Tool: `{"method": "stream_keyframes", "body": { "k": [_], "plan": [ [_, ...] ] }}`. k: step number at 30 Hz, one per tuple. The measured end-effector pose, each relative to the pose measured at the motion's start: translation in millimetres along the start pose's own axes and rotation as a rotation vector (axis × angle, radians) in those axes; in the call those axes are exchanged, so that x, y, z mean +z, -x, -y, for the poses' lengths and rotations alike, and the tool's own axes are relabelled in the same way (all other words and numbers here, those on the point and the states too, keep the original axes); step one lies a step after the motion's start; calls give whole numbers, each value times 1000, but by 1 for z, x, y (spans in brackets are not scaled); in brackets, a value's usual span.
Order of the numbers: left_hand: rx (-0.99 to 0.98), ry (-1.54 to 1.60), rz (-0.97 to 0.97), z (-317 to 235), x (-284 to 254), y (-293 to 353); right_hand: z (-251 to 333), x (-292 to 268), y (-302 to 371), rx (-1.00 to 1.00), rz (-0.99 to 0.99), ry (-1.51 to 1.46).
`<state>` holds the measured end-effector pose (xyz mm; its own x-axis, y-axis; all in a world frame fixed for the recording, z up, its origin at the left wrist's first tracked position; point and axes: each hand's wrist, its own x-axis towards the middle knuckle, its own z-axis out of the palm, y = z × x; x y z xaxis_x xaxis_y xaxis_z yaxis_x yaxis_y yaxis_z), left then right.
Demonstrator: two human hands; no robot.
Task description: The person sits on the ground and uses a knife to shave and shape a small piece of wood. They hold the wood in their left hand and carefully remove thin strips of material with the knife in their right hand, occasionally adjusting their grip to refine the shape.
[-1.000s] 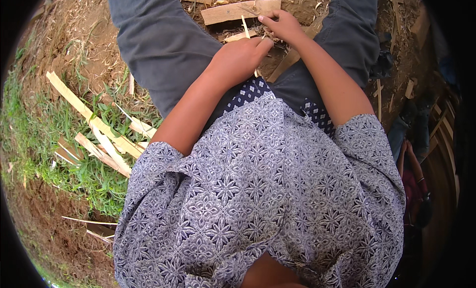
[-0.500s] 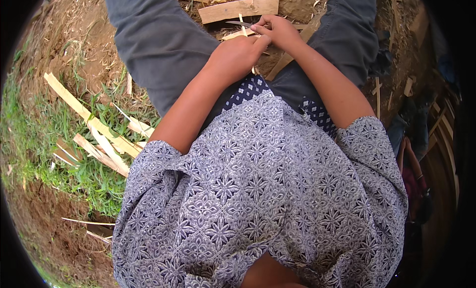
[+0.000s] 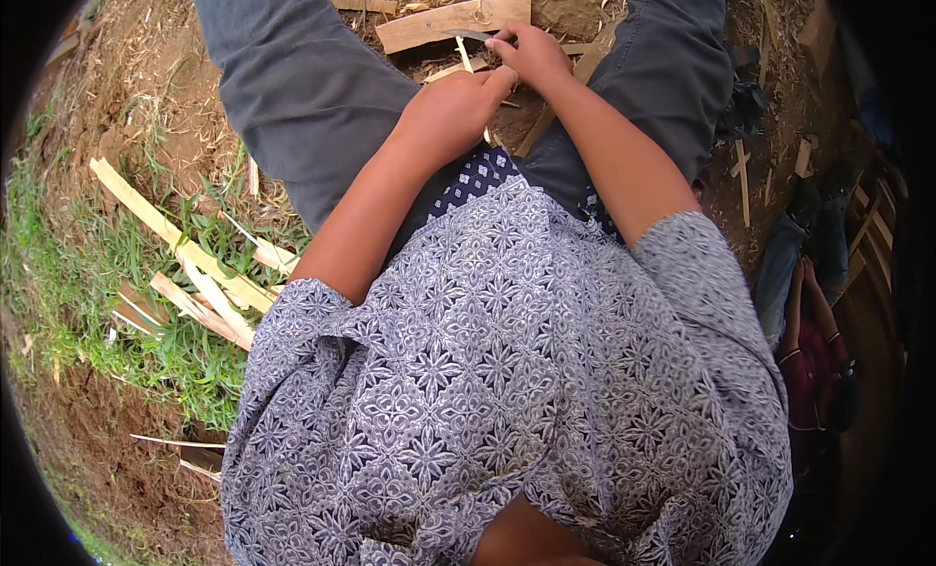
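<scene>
Between my knees, my left hand (image 3: 450,116) is closed around a thin pale wooden strip (image 3: 464,55). The strip's far end sticks out beyond the fingers, and a short piece shows below the hand. My right hand (image 3: 534,57), just beyond and to the right, grips a knife (image 3: 468,34). Its handle is hidden in the fingers, and its narrow blade points left, at the strip's far tip. Whether blade and strip touch, I cannot tell. A flat, slightly curved board (image 3: 419,30) lies on the ground behind the blade.
Long split wood pieces (image 3: 185,242) lie on the grass at left. Another plank (image 3: 597,57) rests beside my right leg, with shavings and offcuts on the soil around. Another person (image 3: 814,342) is at the far right, near more wooden strips.
My right hand and the knife have moved outward along the strip, from crossing it to its far tip. The left hand keeps its hold. The whole view has shifted slightly.
</scene>
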<state>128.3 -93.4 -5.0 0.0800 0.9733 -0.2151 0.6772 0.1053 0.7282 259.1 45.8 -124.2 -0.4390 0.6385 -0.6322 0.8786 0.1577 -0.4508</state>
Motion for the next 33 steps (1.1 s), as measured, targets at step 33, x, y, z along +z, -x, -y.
{"method": "stream_keyframes", "body": {
  "k": [33],
  "plan": [
    [42,-21,26,1,0,3,39,18,-21,-12,-15,86]
  ]
}}
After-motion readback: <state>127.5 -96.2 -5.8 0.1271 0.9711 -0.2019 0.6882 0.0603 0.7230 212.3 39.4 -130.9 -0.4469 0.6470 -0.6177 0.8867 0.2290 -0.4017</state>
